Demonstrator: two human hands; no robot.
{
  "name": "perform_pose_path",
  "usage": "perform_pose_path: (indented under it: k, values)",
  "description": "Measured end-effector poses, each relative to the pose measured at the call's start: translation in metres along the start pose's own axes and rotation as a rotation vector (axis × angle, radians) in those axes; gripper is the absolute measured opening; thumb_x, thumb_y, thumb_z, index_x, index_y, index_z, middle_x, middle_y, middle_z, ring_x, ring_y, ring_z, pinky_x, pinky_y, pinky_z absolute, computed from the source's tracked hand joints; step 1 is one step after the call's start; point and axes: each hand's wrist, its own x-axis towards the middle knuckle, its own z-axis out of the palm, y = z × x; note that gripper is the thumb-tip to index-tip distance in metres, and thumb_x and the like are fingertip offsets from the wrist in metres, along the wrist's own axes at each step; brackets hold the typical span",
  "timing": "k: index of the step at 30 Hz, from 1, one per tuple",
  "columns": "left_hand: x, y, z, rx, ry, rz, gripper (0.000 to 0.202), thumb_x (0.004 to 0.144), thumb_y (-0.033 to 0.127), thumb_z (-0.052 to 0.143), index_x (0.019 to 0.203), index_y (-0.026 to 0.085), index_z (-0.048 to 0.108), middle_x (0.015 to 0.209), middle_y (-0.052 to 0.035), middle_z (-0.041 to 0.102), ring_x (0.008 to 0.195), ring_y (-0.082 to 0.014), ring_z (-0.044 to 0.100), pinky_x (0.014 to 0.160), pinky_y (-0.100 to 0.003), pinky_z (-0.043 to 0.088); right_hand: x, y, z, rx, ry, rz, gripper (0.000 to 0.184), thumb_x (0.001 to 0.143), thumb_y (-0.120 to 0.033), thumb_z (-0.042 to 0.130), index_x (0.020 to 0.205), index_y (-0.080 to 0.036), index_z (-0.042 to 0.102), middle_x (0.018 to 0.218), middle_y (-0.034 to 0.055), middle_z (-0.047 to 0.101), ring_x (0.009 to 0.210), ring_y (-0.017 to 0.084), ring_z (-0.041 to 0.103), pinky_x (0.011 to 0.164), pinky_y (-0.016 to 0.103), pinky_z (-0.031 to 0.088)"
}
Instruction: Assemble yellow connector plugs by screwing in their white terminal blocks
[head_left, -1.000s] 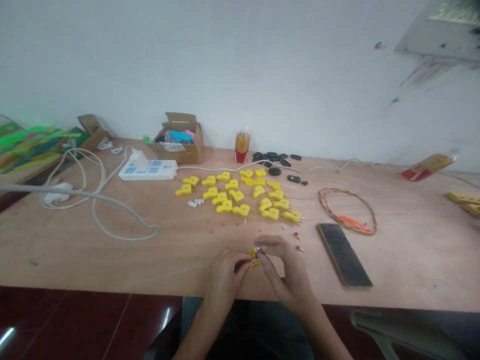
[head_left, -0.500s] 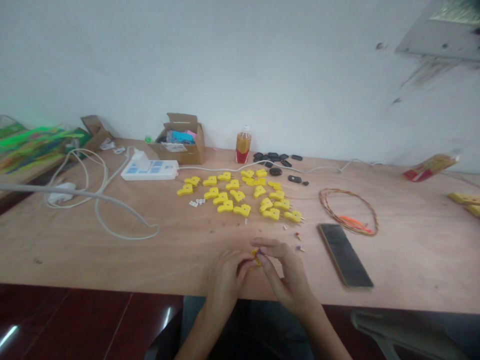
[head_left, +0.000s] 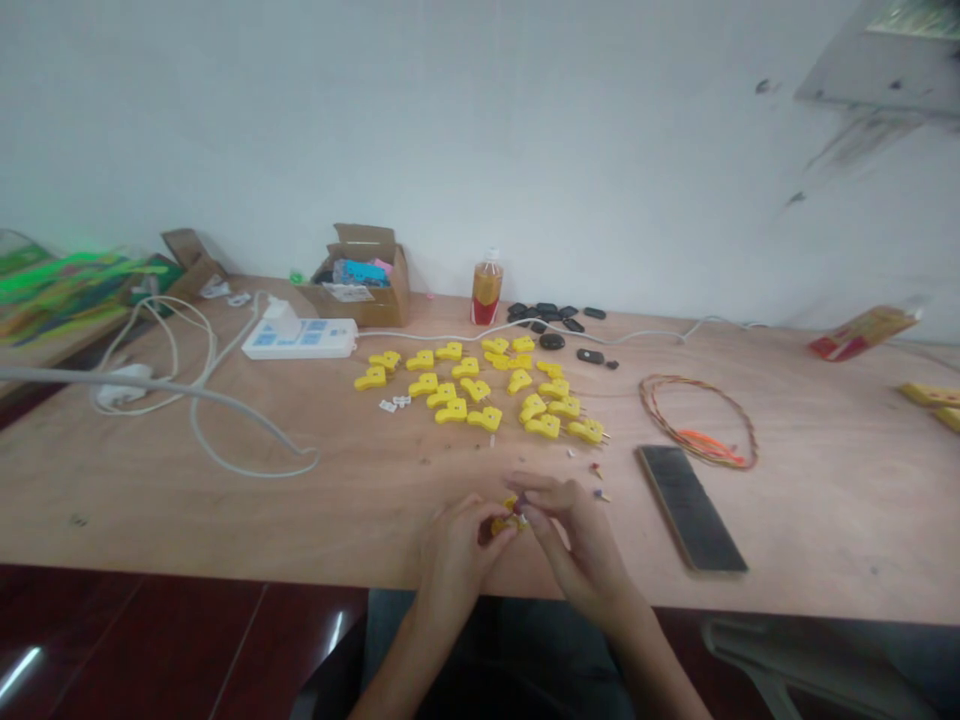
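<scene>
My left hand (head_left: 459, 540) pinches a small open yellow plug half (head_left: 504, 523) near the table's front edge. Across from it, my right hand (head_left: 576, 530) has thumb and forefinger closed on a tiny dark purple piece (head_left: 521, 503), held against the yellow part. Fingers hide much of both, so I cannot tell how they join. Beyond the hands lie several yellow two-pin plugs (head_left: 484, 418). Right of them are a small red-ended metal pin (head_left: 596, 470) and a blue-ended metal pin (head_left: 602, 495).
A dark phone (head_left: 694, 510) lies at right, below coiled brown wire (head_left: 697, 378). Farther back are black oval pieces (head_left: 552, 342), a drink bottle (head_left: 487, 288), a cardboard box (head_left: 390, 300) and a white power strip (head_left: 300, 345). White cable (head_left: 255, 425) loops across the left.
The yellow plug half has turned slightly and shows more between my fingers. Both hands stay in nearly the same place, and the things on the table have not moved.
</scene>
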Motion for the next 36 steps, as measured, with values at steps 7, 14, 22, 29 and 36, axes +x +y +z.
perform_pose_path:
  k: [7,14,22,29,36]
  values:
    - [0.002,0.001,-0.001,0.011,-0.050,-0.032,0.016,0.090,0.016,0.077,0.096,0.028,0.085,0.084,-0.0006,0.074,0.079,-0.0205,0.070,0.072,-0.029,0.046,0.001,0.007,0.007,0.039,0.119,-0.038,0.016,0.096,-0.013,0.072,0.099,-0.026,0.063,0.093,0.0021,0.073,0.082,0.017,0.076,0.070,0.029,0.063]
    - [0.001,0.002,-0.003,0.027,-0.062,-0.044,0.016,0.090,0.019,0.078,0.098,0.030,0.086,0.085,0.0003,0.074,0.080,-0.0200,0.070,0.072,-0.028,0.046,-0.002,0.001,0.003,-0.015,0.038,-0.011,0.016,0.101,-0.017,0.066,0.113,-0.028,0.064,0.113,0.0077,0.077,0.100,0.021,0.077,0.084,0.037,0.066]
    - [-0.002,0.002,0.002,0.053,-0.031,-0.035,0.020,0.092,0.017,0.076,0.099,0.033,0.085,0.084,0.0007,0.071,0.082,-0.0201,0.069,0.075,-0.029,0.045,-0.006,0.008,0.010,-0.016,0.156,-0.052,0.021,0.097,-0.013,0.070,0.107,-0.029,0.061,0.093,0.0014,0.071,0.081,0.018,0.075,0.070,0.030,0.064]
    - [-0.008,0.003,0.008,0.085,0.041,-0.058,0.020,0.091,0.017,0.077,0.102,0.031,0.085,0.087,-0.0007,0.071,0.083,-0.0221,0.068,0.075,-0.030,0.046,-0.008,0.003,0.001,-0.009,-0.002,-0.030,0.020,0.102,-0.014,0.062,0.116,-0.028,0.062,0.117,0.0084,0.079,0.107,0.022,0.079,0.089,0.037,0.067]
    - [-0.009,-0.002,0.012,0.078,0.076,-0.044,0.021,0.092,0.016,0.077,0.105,0.031,0.084,0.089,-0.0013,0.071,0.087,-0.0225,0.069,0.076,-0.030,0.048,-0.008,0.004,0.009,-0.010,0.107,-0.032,0.016,0.102,-0.013,0.062,0.107,-0.029,0.063,0.100,0.0034,0.077,0.089,0.018,0.079,0.074,0.028,0.067]
